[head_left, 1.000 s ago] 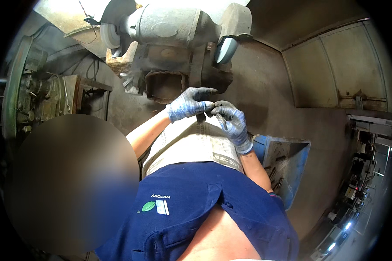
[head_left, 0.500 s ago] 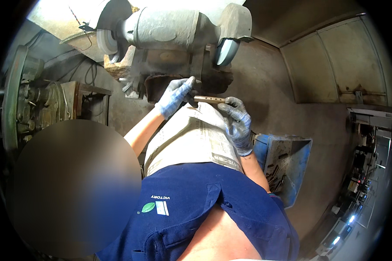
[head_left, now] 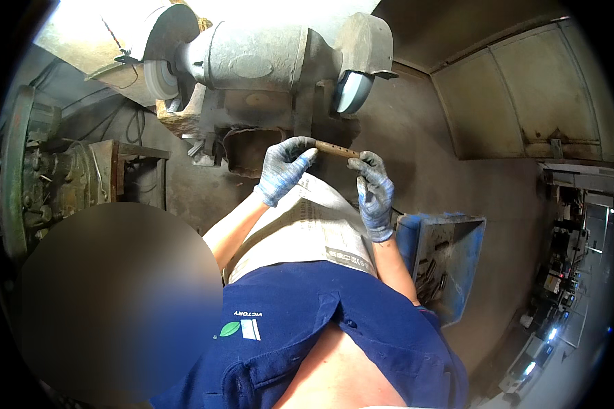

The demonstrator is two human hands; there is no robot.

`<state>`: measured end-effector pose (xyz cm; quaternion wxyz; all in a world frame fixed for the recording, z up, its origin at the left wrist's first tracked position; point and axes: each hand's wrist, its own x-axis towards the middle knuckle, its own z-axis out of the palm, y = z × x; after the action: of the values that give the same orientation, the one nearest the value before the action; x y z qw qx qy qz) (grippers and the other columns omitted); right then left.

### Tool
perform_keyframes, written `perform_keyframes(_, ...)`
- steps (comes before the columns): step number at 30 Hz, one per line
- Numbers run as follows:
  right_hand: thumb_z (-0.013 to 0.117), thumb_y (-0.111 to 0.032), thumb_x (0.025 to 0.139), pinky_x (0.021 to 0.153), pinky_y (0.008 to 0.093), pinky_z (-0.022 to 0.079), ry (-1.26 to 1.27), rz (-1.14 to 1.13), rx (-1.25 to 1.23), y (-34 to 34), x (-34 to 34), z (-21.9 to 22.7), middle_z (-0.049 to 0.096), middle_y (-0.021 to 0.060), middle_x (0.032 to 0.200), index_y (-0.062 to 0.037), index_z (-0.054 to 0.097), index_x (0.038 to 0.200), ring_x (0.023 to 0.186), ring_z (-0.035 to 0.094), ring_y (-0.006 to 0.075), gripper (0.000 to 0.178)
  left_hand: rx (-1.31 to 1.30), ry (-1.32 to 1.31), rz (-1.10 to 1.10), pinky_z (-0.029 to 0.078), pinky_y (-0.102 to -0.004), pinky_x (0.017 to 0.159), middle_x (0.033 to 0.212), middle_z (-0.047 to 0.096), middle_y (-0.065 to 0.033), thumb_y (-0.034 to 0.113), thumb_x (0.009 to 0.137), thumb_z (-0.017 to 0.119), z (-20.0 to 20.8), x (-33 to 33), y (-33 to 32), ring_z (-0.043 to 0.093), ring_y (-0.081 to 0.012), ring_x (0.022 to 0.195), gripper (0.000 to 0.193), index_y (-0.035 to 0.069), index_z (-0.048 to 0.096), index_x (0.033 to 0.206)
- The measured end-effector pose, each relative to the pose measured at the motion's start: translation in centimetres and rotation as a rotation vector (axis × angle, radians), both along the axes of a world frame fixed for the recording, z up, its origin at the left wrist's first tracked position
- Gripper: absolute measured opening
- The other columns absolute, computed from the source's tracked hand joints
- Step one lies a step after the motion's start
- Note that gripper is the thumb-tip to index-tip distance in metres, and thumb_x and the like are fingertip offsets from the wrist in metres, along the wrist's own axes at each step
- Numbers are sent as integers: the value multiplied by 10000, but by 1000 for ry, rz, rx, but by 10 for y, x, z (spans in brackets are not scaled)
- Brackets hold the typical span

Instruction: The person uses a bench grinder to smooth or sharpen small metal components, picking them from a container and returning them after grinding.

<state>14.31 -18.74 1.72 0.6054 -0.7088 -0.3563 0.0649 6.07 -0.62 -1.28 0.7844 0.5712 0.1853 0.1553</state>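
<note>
Between my two gloved hands is a short brownish metal bar [head_left: 335, 149] with a row of small holes along it. My left hand [head_left: 284, 169] pinches its left end, and my right hand [head_left: 374, 189] grips the right end with thumb and fingertips. Both gloves are grey and blue. The bar slopes slightly down to the right, above newspaper sheets [head_left: 300, 228] spread over my lap. Just beyond my hands stands a double-wheeled bench grinder [head_left: 256, 58], its left wheel [head_left: 161, 83] and right wheel [head_left: 354, 92] both apart from the bar.
A blue bin [head_left: 465, 269] holding several dark metal pieces stands by my right arm. Green machinery [head_left: 24, 177] and a wooden stand [head_left: 140, 151] are on the left. Metal panels [head_left: 518, 92] line the far right. A round blurred patch covers the lower left.
My left hand, which was at the bar's left end with fingers raised, now closes on it. Both hands have lifted the bar slightly away from my lap, tilting it down to the right.
</note>
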Motion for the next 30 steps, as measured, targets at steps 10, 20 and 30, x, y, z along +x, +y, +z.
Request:
perform_keyframes(10,584,-8,836,941,319,435,101,-31,22,4,50,-50,599,115,1114,-3,646,1050,1085,559,220,223,-202,4,96,493,-207,631,836,659,-60,34,828,631,-42,56,1,608,-85,736,161,-36,635,972)
perform_keyframes(20,528,-3,883,909,308,467,133,-50,-82,1,103,-74,600,125,1125,33,609,1084,1021,579,190,220,-256,96,145,532,-249,666,823,657,-75,13,842,597,-57,105,-15,620,-128,703,121,-49,643,934)
perform_keyframes(30,519,-45,902,918,332,466,303,-23,-42,13,102,-86,604,129,1084,47,607,1062,984,588,198,204,-272,164,222,481,-217,558,782,654,-50,34,839,612,-60,110,-7,584,-98,636,105,-35,653,907)
